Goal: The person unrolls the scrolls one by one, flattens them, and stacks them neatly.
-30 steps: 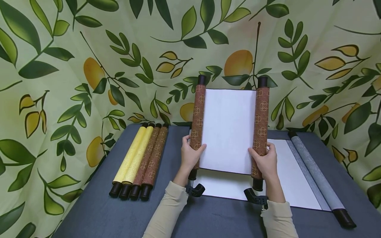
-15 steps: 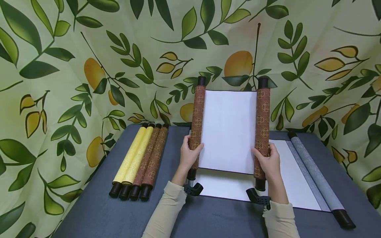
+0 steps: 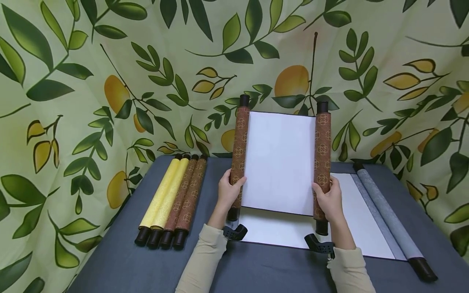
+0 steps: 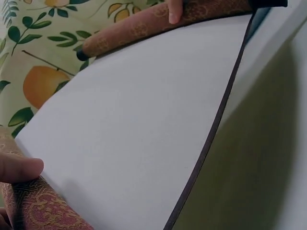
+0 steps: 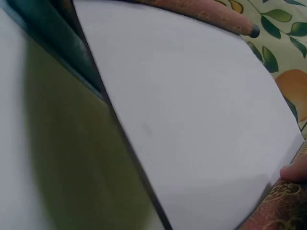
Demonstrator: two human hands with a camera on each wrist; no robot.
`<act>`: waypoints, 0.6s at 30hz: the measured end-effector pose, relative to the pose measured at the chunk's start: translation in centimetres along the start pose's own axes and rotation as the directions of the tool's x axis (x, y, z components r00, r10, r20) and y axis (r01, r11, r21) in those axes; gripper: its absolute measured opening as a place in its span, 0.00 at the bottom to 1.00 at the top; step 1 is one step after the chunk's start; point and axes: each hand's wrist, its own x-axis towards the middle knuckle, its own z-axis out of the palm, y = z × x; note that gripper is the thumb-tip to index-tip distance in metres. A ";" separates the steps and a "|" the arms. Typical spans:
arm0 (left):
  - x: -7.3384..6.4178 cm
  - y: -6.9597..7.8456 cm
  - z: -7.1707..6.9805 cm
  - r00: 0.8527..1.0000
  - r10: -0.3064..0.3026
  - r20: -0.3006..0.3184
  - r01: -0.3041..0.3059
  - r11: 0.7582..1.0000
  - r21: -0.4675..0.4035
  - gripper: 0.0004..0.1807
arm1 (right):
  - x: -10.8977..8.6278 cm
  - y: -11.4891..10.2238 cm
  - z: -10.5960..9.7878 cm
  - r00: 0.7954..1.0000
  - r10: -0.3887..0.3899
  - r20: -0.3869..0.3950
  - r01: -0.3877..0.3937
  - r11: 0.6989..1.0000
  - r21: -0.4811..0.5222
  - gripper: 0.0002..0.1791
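Note:
A brown patterned hanging scroll (image 3: 280, 162), partly unrolled to a blank white sheet, is held up and tilted above the table. My left hand (image 3: 229, 189) grips its left roll (image 3: 239, 138), thumb (image 4: 24, 167) on the inner side. The right hand (image 3: 329, 199) grips the right roll (image 3: 323, 150) the same way, its thumb (image 5: 293, 171) at the paper's edge. Fingers behind both rolls are mostly hidden. Beneath lies another scroll, spread open with a white sheet (image 3: 362, 215) and a grey-blue roll (image 3: 390, 215) at its right; its left part is hidden.
To the left, two yellow rolled scrolls (image 3: 160, 191) and two brown ones (image 3: 190, 193) lie side by side on the dark blue-grey table (image 3: 121, 260). A leaf-and-fruit patterned cloth (image 3: 154, 122) hangs behind the table and along its sides.
The two rolls have moved slightly apart, so the white sheet between them shows a little wider. My left hand has shifted a bit left. The view has tipped slightly.

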 end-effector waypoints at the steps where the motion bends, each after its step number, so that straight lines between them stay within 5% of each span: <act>1: 0.0 0.1 -0.1 1.000 0.000 0.000 0.000 1.000 -0.004 0.28 | 0.1 0.0 0.0 1.000 -0.012 0.000 0.012 1.000 -0.008 0.33; 11: -0.2 -0.4 -0.2 0.999 0.011 0.037 -0.010 0.999 -0.041 0.30 | 0.3 0.0 -0.6 1.000 0.006 -0.018 -0.007 0.994 -0.106 0.34; 18: -0.5 -0.8 -0.3 0.997 0.066 -0.050 -0.066 0.998 0.009 0.28 | -0.2 0.0 -0.9 0.999 0.034 -0.010 -0.034 0.993 -0.111 0.43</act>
